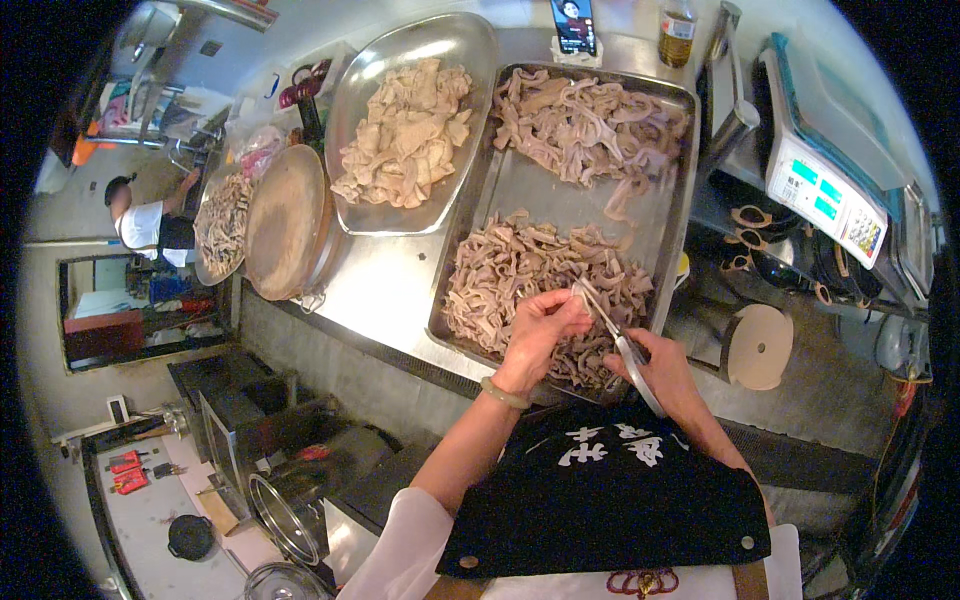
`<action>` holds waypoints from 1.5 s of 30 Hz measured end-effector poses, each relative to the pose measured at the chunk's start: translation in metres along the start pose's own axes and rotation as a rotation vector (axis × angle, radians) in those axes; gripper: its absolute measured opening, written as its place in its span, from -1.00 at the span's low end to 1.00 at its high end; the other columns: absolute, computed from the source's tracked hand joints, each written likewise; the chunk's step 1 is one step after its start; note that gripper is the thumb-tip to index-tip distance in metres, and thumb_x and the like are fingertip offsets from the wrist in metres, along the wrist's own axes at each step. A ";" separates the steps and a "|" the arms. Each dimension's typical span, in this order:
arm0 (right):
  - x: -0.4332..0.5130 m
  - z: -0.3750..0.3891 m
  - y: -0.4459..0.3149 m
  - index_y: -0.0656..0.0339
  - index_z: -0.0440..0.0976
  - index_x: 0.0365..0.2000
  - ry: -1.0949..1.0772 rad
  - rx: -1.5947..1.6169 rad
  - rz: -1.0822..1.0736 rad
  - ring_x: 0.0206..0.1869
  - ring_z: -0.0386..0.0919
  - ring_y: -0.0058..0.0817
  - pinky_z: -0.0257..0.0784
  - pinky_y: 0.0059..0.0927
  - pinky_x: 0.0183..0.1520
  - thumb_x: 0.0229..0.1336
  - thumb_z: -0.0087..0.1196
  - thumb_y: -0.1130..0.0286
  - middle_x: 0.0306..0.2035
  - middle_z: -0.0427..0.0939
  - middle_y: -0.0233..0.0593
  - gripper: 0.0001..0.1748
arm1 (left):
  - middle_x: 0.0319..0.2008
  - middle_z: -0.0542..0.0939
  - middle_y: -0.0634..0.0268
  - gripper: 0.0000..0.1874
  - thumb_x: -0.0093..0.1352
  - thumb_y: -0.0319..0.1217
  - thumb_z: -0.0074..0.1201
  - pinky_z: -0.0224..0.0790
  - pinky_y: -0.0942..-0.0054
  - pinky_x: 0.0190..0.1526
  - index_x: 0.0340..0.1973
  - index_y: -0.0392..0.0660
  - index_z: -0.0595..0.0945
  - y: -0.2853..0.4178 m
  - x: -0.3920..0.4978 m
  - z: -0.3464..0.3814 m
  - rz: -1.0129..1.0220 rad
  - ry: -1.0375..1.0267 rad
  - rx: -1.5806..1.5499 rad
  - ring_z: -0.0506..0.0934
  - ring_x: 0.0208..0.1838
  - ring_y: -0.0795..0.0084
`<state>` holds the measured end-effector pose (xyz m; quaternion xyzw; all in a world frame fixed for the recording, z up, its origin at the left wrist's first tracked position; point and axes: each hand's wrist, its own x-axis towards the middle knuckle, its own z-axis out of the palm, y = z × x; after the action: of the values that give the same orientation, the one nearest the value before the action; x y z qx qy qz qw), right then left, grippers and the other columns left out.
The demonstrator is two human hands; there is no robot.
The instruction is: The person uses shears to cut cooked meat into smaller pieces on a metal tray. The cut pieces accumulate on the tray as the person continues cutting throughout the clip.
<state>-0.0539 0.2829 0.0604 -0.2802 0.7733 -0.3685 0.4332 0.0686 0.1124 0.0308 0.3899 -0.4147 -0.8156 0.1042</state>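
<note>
My left hand [541, 334] pinches a small pale strip of meat between thumb and fingers, over the near part of a deep metal tray [667, 247]. Metal scissors [616, 335] are in my right hand [664, 367], their blades pointing up and left beside the left fingertips. Below both hands lies a heap of small cut meat pieces [517, 270]. Longer uncut strips of meat, apparently intestine, [592, 131] fill the tray's far end. One strip hangs down from that pile onto bare metal.
Left of the tray, an oval metal platter [360, 90] holds pale folded meat pieces. Beyond it are a round wooden chopping board [283, 221] and a dish of cut strips [225, 225]. A phone [574, 28] and bottle [676, 34] stand behind; a digital scale [825, 195] is right. A person [154, 225] stands far left.
</note>
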 end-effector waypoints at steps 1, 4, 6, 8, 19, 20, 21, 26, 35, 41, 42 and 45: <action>-0.001 0.002 0.002 0.27 0.56 -0.14 -0.025 0.030 0.007 -0.45 0.48 -0.53 0.43 -0.38 -0.32 0.00 0.38 0.17 -0.50 0.59 -0.15 -0.52 | -0.34 0.68 0.24 -0.84 0.43 -0.41 0.12 0.59 0.45 -0.17 -0.20 -0.25 0.66 -0.002 -0.004 -0.005 -0.015 0.021 0.057 0.65 -0.32 0.45; -0.004 0.008 0.008 0.24 0.58 -0.20 -0.050 0.020 0.024 -0.45 0.55 -0.35 0.44 -0.30 -0.32 0.00 0.36 0.05 -0.51 0.59 -0.06 -0.50 | -0.40 0.66 0.31 -0.89 0.41 -0.45 0.14 0.53 0.54 -0.28 -0.23 -0.21 0.66 -0.006 -0.011 -0.018 -0.014 0.094 0.151 0.60 -0.39 0.54; -0.004 0.009 0.013 0.22 0.58 -0.23 -0.053 -0.010 0.039 -0.45 0.60 -0.23 0.45 -0.25 -0.32 -0.02 0.36 -0.02 -0.51 0.59 0.00 -0.48 | -0.42 0.66 0.32 -0.93 0.40 -0.48 0.14 0.49 0.56 -0.33 -0.26 -0.21 0.66 -0.002 -0.011 -0.026 0.106 0.115 0.272 0.59 -0.40 0.56; -0.004 0.009 0.020 0.22 0.58 -0.25 -0.070 -0.017 0.058 -0.44 0.60 -0.17 0.46 -0.22 -0.32 -0.03 0.36 -0.03 -0.50 0.60 0.02 -0.47 | -0.48 0.65 0.27 -0.94 0.32 -0.59 0.16 0.45 0.52 -0.37 -0.29 -0.25 0.65 0.009 -0.009 -0.033 0.124 0.245 0.520 0.58 -0.44 0.46; -0.013 -0.010 0.047 0.23 0.58 -0.16 0.061 0.035 0.079 -0.39 0.64 -0.04 0.51 -0.16 -0.26 -0.06 0.37 -0.01 -0.45 0.64 0.04 -0.42 | -0.30 0.64 -0.14 -0.78 0.28 -0.46 0.12 0.46 0.08 -0.13 -0.18 -0.22 0.68 0.047 0.064 0.017 0.633 0.139 1.420 0.61 -0.21 -0.12; -0.015 -0.012 0.046 0.23 0.58 -0.15 0.077 0.056 0.088 -0.39 0.64 -0.04 0.51 -0.16 -0.27 -0.05 0.37 -0.01 -0.45 0.64 0.04 -0.43 | -0.32 0.64 -0.12 -0.82 0.27 -0.45 0.13 0.47 0.08 -0.15 -0.25 -0.24 0.67 0.044 0.079 0.028 0.572 0.155 1.384 0.61 -0.22 -0.12; -0.016 -0.016 0.045 0.23 0.58 -0.15 0.079 0.043 0.098 -0.40 0.64 -0.05 0.51 -0.17 -0.28 -0.05 0.37 0.01 -0.45 0.64 0.04 -0.44 | -0.35 0.64 -0.10 -0.85 0.25 -0.44 0.15 0.47 0.08 -0.17 -0.33 -0.26 0.67 0.039 0.096 0.039 0.533 0.175 1.340 0.61 -0.23 -0.13; -0.015 -0.027 0.039 0.23 0.57 -0.14 0.151 0.000 0.063 -0.43 0.64 -0.08 0.52 -0.21 -0.33 -0.04 0.39 0.09 -0.46 0.63 0.02 -0.47 | -0.38 0.65 -0.11 -0.76 0.19 -0.33 0.25 0.48 0.10 -0.20 -0.37 -0.29 0.68 0.010 0.169 0.058 0.557 0.366 1.452 0.63 -0.27 -0.12; 0.002 -0.044 0.042 0.24 0.54 -0.07 0.266 0.188 0.107 -0.40 0.65 -0.13 0.52 -0.25 -0.27 -0.02 0.39 0.13 -0.42 0.64 0.04 -0.45 | -0.33 0.65 0.09 -0.79 0.37 -0.43 0.07 0.57 0.37 -0.20 -0.16 -0.31 0.49 0.017 0.171 0.041 0.144 0.089 0.146 0.66 -0.28 0.19; 0.039 -0.070 0.027 0.25 0.55 -0.07 0.304 0.063 0.031 -0.37 0.65 -0.26 0.50 -0.28 -0.25 -0.02 0.37 0.10 -0.41 0.65 0.00 -0.43 | -0.33 0.59 0.18 -0.86 0.40 -0.54 0.01 0.57 0.44 -0.25 -0.14 -0.26 0.51 0.023 0.167 0.029 0.074 0.099 0.114 0.58 -0.34 0.40; 0.044 -0.073 0.026 0.25 0.55 -0.06 0.308 0.055 0.035 -0.37 0.65 -0.26 0.50 -0.28 -0.24 -0.02 0.38 0.10 -0.41 0.65 0.00 -0.43 | -0.35 0.59 0.21 -0.89 0.40 -0.54 0.01 0.56 0.46 -0.27 -0.18 -0.25 0.54 0.019 0.168 0.028 0.096 0.084 0.210 0.58 -0.35 0.42; 0.049 -0.074 0.025 0.29 0.54 -0.06 0.332 0.066 0.032 -0.37 0.63 -0.25 0.50 -0.29 -0.22 -0.02 0.37 0.09 -0.38 0.66 -0.02 -0.40 | -0.42 0.64 0.13 -0.86 0.33 -0.44 0.12 0.51 0.28 -0.29 -0.28 -0.25 0.64 0.007 0.171 0.031 0.257 0.186 0.757 0.62 -0.33 0.19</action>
<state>-0.1447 0.2847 0.0441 -0.1888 0.8262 -0.4280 0.3141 -0.0703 0.0422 -0.0472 0.4177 -0.7197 -0.5470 0.0913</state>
